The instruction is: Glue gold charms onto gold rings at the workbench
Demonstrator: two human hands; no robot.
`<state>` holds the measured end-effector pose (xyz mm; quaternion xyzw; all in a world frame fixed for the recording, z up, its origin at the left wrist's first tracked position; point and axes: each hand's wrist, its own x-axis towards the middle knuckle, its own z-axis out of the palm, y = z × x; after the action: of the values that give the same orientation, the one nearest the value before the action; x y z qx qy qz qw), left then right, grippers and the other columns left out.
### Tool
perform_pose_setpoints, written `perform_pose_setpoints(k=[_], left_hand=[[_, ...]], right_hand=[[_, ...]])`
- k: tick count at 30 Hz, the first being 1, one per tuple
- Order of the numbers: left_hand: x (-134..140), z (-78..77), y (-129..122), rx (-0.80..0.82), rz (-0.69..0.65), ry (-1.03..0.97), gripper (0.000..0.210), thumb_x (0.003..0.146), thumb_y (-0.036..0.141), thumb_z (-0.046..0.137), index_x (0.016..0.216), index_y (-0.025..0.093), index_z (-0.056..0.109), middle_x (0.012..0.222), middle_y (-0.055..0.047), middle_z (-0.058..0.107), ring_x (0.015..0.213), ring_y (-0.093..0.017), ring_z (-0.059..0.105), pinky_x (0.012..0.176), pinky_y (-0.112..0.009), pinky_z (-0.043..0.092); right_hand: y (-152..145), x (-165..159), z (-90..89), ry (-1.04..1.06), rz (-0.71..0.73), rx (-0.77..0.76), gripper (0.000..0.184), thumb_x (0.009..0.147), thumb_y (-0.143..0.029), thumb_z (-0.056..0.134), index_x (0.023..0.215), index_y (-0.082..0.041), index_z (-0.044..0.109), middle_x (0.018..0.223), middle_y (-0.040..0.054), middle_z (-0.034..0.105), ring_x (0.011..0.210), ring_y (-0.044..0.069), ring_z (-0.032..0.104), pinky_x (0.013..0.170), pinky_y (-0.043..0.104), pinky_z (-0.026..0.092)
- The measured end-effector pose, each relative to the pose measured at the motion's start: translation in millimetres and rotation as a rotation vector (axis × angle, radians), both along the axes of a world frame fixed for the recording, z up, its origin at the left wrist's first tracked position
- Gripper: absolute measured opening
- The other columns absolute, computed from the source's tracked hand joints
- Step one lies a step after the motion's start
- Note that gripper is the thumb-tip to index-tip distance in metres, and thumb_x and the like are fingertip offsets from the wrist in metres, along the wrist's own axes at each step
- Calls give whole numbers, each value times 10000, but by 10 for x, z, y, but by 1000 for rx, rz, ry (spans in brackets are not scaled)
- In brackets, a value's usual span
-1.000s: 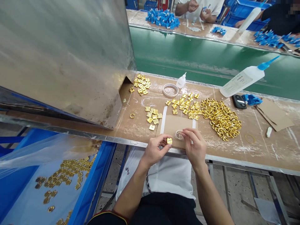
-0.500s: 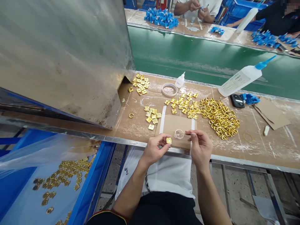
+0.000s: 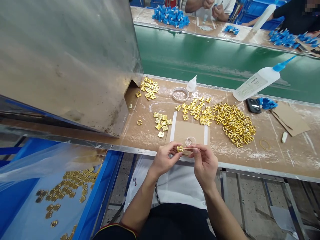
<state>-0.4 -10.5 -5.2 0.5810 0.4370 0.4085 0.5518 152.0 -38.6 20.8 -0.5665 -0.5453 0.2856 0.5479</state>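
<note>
Between thumb and fingers, my left hand (image 3: 165,158) holds a small square gold-coloured metal piece (image 3: 180,148) above the bench edge. My right hand (image 3: 205,163) pinches a thin stick (image 3: 188,148), whose tip reaches the gold piece; whether it touches cannot be made out. Just behind the stick sits a small clear round dish (image 3: 191,140) on a taped cardboard sheet (image 3: 182,130). Square gold pieces (image 3: 162,122) lie to the left of the sheet, with more gold pieces (image 3: 197,109) behind it. A heap of gold rings (image 3: 235,125) spreads to the right.
A tape roll (image 3: 180,94), a small white bottle (image 3: 192,84) and a large blue-tipped bottle (image 3: 258,83) stand along the back. A metal housing (image 3: 75,63) rises at left, above a blue bin (image 3: 92,203) of gold parts. Past the green belt (image 3: 187,50), two people sit near blue pieces (image 3: 171,16).
My right hand has moved left from over the dish, bringing the stick's tip to the gold piece. My left hand stays nearly in place, still holding that piece.
</note>
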Motion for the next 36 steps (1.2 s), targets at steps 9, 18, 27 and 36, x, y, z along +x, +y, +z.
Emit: perform_pose_setpoints(k=[9,18,27,36], left_hand=[[5,17,2,46,-3,-5,207,860,209,656,1052,146,702,842,-55,757,715,-150,728,667,-220,607],[5,8,5,56,0,9,213,856,206,652,1054,153,708,851,-50,768,724,-149,737,676,-215,612],[14,32,15,78,-12,-48,185,871,194,647,1044,151,698,865,-49,768,732,-140,740,679,-200,607],[10,7,5,77,-9,-30,192,874,196,652,1054,144,695,869,-51,764,733,-139,735,681,-202,608]], right_hand=[[28,-35,-4,-36,11,-17,182,1011,-346,568,931,-221,674,829,44,779,667,176,751,559,271,626],[21,-35,7,-68,30,-2,116,999,-262,572,935,-234,664,844,31,795,663,171,761,566,262,626],[30,-27,9,-101,39,3,109,980,-211,569,930,-235,663,832,24,793,651,172,758,566,259,621],[42,-5,-25,-69,53,0,116,998,-229,558,942,-236,658,834,18,783,633,154,743,564,239,608]])
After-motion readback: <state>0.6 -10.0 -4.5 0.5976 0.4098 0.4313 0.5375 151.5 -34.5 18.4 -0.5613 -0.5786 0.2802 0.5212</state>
